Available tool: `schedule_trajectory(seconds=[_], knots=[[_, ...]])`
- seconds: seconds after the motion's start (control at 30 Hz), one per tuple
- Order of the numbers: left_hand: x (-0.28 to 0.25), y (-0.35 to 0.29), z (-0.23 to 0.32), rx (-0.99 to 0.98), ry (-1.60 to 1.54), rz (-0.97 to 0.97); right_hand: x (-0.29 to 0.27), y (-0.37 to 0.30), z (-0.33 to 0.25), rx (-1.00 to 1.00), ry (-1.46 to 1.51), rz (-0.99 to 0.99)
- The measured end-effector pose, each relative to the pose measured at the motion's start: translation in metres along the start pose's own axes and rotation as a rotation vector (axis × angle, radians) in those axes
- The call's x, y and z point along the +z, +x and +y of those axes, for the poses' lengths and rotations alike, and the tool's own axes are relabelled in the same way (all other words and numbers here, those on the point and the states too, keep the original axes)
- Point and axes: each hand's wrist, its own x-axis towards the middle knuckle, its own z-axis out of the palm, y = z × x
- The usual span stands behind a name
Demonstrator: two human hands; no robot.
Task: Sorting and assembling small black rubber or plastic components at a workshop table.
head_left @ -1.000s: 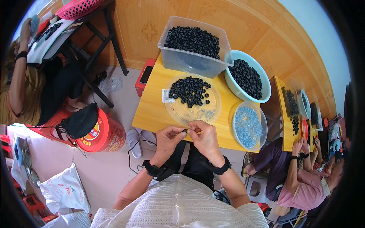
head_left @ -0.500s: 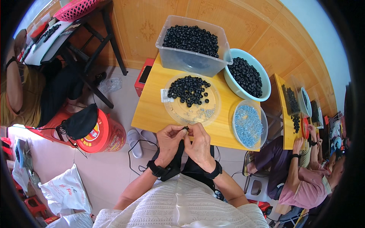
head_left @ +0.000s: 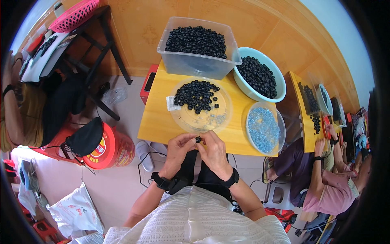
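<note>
A small round black part point(head_left: 198, 139) is pinched between the fingertips of both my hands, just off the table's front edge. My left hand point(head_left: 178, 151) is closed on its left side and my right hand point(head_left: 214, 154) on its right. Fingers cover much of the part. Beyond my hands, a round clear plastic tray point(head_left: 179, 119) lies on the yellow wooden table point(head_left: 156, 122). It carries a heap of black ring-shaped parts point(head_left: 196, 94) and, nearer me, a scatter of tiny clear pieces point(head_left: 219, 118).
A clear bin point(head_left: 195, 67) and a light blue basin point(head_left: 260, 96), both holding black parts, stand at the back. A bowl of tiny bluish clear pieces point(head_left: 263, 129) sits right. Co-workers sit left and right point(head_left: 329, 191). A red bucket point(head_left: 118, 148) stands left.
My head view has shifted slightly, so the table sits a little further left. The black part shows more plainly between my fingers; both hands keep their pinch.
</note>
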Motion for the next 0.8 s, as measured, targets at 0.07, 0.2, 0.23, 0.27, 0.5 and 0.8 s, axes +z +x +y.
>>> schedule_trajectory(seconds=[0.07,0.2,0.23,0.27,0.5,0.8], knots=[[0.001,0.003,-0.001,-0.006,0.071,-0.026,-0.003,-0.001,-0.002,-0.003,-0.031,-0.001],[0.001,0.003,-0.003,0.015,0.283,-0.045,-0.003,-0.003,-0.004,-0.022,-0.128,0.000],[0.003,0.003,-0.003,0.046,0.389,-0.010,-0.003,-0.003,-0.005,-0.031,-0.132,-0.005],[0.003,0.003,-0.005,0.048,0.389,-0.035,-0.001,-0.003,-0.005,-0.022,-0.147,0.013],[0.006,-0.002,-0.012,0.098,0.281,0.081,0.005,-0.005,-0.006,-0.002,-0.159,0.037],[0.008,-0.003,-0.008,-0.069,0.122,0.007,-0.005,-0.011,0.002,0.022,-0.063,0.027]])
